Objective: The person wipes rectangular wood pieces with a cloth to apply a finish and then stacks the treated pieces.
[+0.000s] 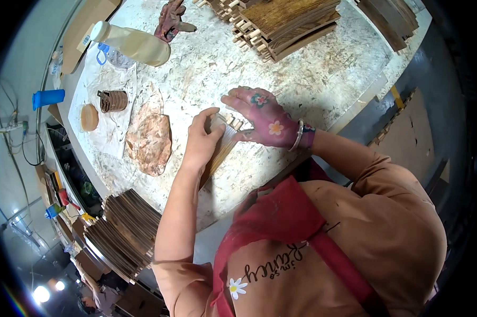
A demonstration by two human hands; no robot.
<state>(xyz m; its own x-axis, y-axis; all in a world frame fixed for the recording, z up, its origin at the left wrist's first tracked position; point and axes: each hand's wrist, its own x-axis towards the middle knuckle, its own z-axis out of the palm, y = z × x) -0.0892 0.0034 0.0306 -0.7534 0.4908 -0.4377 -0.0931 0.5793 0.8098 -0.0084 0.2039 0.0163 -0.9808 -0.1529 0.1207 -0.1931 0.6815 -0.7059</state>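
A brown wooden slat [216, 162] lies slanted on the worktable in front of me, with several pale dowels [234, 123] sticking out of its far end. My bare left hand [202, 138] is closed around the slat's left side, thumb on top. A pink flowered glove covers my right hand [266, 120]. Its fingers curve past the dowel end, while the thumb rests at the slat's right edge. A pale sheen shows on the slat between the hands. Part of the slat is hidden under my left hand and forearm.
Doweled wooden boards [296, 21] are stacked at the back, more [389, 24] at the far right. At left are a cloudy bottle [138, 47], a stained cloth [149, 138], a brown coil [113, 101] and a round tan lid [89, 117]. A glove [171, 21] lies behind; slats [125, 227] stand lower left.
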